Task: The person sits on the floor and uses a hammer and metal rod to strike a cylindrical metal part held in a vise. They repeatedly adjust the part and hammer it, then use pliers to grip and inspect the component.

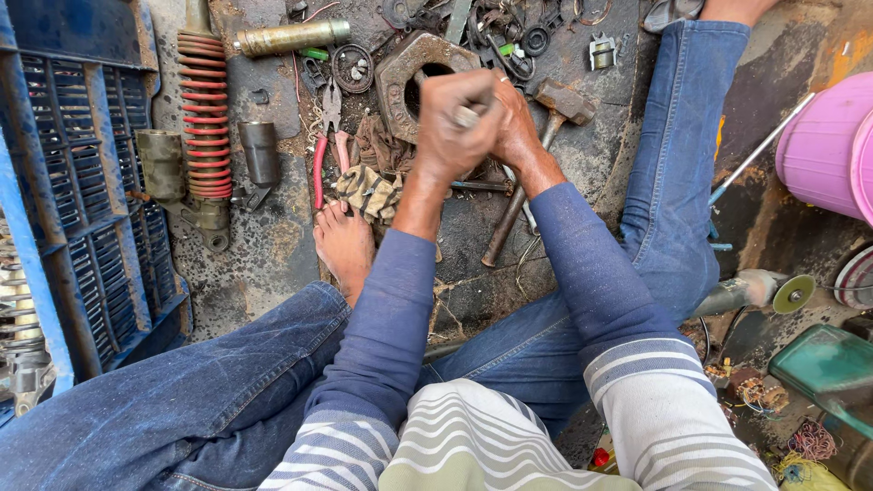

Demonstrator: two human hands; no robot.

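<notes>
My left hand (455, 123) is closed in a fist around a small metal part (466, 115) whose pale tip shows between the fingers. My right hand (516, 123) wraps against the left one from the right side, also gripping. Both hands hover above a heavy grey metal housing (400, 77) with a round hole, lying on the greasy ground. A hammer (546, 127) with a wooden handle lies just right of and under my hands. What else sits inside my fists is hidden.
A red coil shock absorber (205, 114) lies left, beside a blue plastic crate (82, 182). Red-handled pliers (323, 150), a rag (368, 191), a brass cylinder (291, 38) and scattered parts surround my bare foot (344, 245). An angle grinder (759, 291) and pink bucket (823, 145) sit right.
</notes>
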